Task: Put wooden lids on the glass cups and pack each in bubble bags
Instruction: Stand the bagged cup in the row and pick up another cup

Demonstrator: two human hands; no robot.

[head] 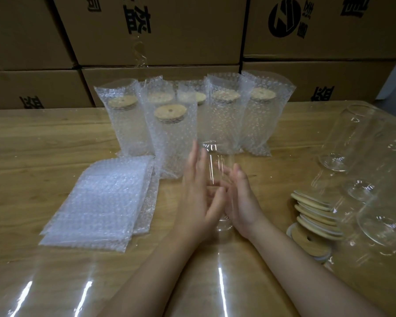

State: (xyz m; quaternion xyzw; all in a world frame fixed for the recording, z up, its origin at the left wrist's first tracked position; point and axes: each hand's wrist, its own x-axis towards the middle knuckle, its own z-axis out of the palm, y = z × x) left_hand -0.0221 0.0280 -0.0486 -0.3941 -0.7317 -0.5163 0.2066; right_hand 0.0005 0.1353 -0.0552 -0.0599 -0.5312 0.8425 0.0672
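— Where was the glass cup (212, 165)?
— It stood on the desk (44, 138) between the two hands. Its long axis was upright, with the open mouth on top and the base nearest the wrists.
— And the grip?
— The left hand (199, 193) and right hand (242, 200) flanked it with palms facing and fingers straight and spread, pinching nothing. I could not tell whether the palms touched the glass.
— What was hard to see?
— The cup's walls were nearly invisible; only glints at the rim and base showed. The right fingers were blurred through the glass. Left of the hands lay a flat stack of bubble bags (101, 197). To the right was a fanned pile of wooden lids (316, 213), the lower ones partly covered. Beyond those were empty cups (352, 138), too smeared near the frame edge to count.
— Farther back?
— Six bagged cups (172, 143) stood upright with lids on, the rear ones half hidden by the front ones. Behind them, cardboard boxes (169, 30) were cut off at the top.
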